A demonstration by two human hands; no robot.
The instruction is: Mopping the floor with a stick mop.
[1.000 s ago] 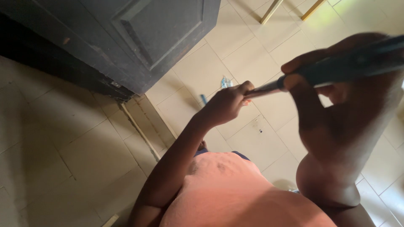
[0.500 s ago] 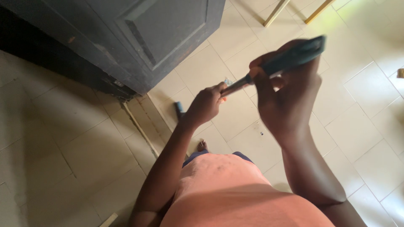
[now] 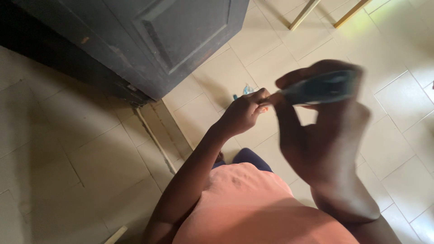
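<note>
Here both hands pinch: right hand (image 3: pixel 316 122) grips a blurred teal-handled tool (image 3: pixel 318 88), left hand (image 3: pixel 244 113) its tip

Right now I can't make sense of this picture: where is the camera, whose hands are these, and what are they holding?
The camera sits on a person's head and looks straight down, so you see their orange shirt and both arms. The right hand, blurred and close to the lens, grips the dark teal handle of a tool. The left hand is closed at the tool's far end; what it pinches is hidden. Below lies a cream tiled floor, with a dark door at the top and small bluish scraps on the tiles.
</note>
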